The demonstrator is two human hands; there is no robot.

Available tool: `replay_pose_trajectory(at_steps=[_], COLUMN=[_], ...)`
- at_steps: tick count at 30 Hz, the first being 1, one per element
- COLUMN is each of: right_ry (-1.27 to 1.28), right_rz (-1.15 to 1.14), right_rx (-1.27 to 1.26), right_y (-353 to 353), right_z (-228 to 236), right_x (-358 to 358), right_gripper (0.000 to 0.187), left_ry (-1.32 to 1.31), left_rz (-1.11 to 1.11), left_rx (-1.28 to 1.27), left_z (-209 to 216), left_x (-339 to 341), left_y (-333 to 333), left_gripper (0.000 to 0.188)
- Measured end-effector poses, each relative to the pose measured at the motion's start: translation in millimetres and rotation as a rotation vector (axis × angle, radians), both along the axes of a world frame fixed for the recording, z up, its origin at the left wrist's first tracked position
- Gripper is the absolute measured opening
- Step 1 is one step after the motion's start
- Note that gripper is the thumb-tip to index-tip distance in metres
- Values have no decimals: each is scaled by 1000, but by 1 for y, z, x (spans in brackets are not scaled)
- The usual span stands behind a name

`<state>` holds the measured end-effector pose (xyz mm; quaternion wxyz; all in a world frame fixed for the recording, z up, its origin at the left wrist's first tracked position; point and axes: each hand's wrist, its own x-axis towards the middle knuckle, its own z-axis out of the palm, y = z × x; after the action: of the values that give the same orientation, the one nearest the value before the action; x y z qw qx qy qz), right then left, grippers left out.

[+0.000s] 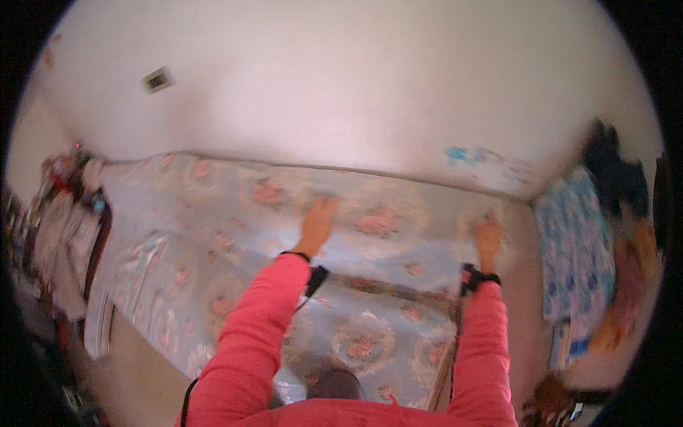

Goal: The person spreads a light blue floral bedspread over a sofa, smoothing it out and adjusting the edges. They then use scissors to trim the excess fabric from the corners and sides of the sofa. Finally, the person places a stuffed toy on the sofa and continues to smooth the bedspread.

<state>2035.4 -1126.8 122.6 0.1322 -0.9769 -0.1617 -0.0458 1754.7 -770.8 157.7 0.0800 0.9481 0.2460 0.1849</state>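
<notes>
A grey-blue floral cover with pink roses is spread over a long surface along the wall, with a fold or seam running across its middle. My left hand reaches over its far part, between two rose patterns. Near the right end of the cover is my right hand. Motion smears the fingers of both hands, so I cannot tell whether either one grips the fabric. Pink sleeves cover both arms, with black bands at the wrists.
A pale wall with a switch plate rises behind. Clothes are heaped at the left. On the right, a blue patterned cloth hangs beside dark garments. A wall drawing shows above the cover.
</notes>
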Motion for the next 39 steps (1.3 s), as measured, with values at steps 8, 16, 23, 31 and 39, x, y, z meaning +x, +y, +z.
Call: replay_pose_trajectory(at_steps=[8,16,23,31,39], right_ry=[69,-389,-244,-551,-405], right_rz=[-8,-13,-140,-69,-126], right_rx=[114,302,104,741,987], right_y=[-17,-3,-15,-24,-32], right_z=[68,93,15,20,-1], right_x=[6,117,101,97,109], right_gripper=[40,31,32,29,23], left_ry=[53,-482,-191,-138,375], left_rz=[63,-111,-80,114,-7], left_rx=[-121,-139,-61,102,15], left_z=[23,62,18,7,44], left_x=[13,79,52,82,60], left_y=[0,-7,1,49,108], left_gripper=[14,24,32,45,23])
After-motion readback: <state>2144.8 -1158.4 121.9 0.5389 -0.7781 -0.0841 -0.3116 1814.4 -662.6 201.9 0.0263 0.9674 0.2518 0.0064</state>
